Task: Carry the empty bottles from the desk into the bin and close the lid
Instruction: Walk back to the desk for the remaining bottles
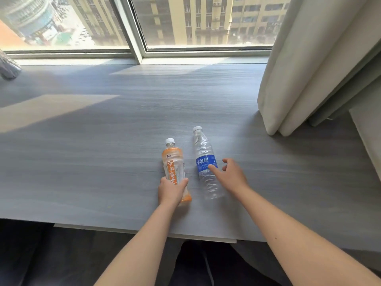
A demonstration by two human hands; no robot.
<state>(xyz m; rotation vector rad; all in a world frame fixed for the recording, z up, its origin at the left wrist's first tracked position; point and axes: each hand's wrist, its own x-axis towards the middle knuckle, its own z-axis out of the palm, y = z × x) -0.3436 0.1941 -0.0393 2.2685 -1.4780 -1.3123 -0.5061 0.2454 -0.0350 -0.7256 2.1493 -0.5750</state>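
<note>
2 capped empties [174, 164] [205, 162] on desk [82, 162]

Grey wood-grain desk [103, 162] under a window.
Two capped bottles stand near its front edge: orange-labelled bottle [173, 162], blue-labelled bottle [205, 162].

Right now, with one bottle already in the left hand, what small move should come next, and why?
Probably the right hand should curl its fingers round the blue-label bottle. The left hand already grips the orange-label bottle near its base, while the right is open, fingertips just at the blue label, not yet gripping. Both bottles stand capped on the desk; no bin is in view.
</note>
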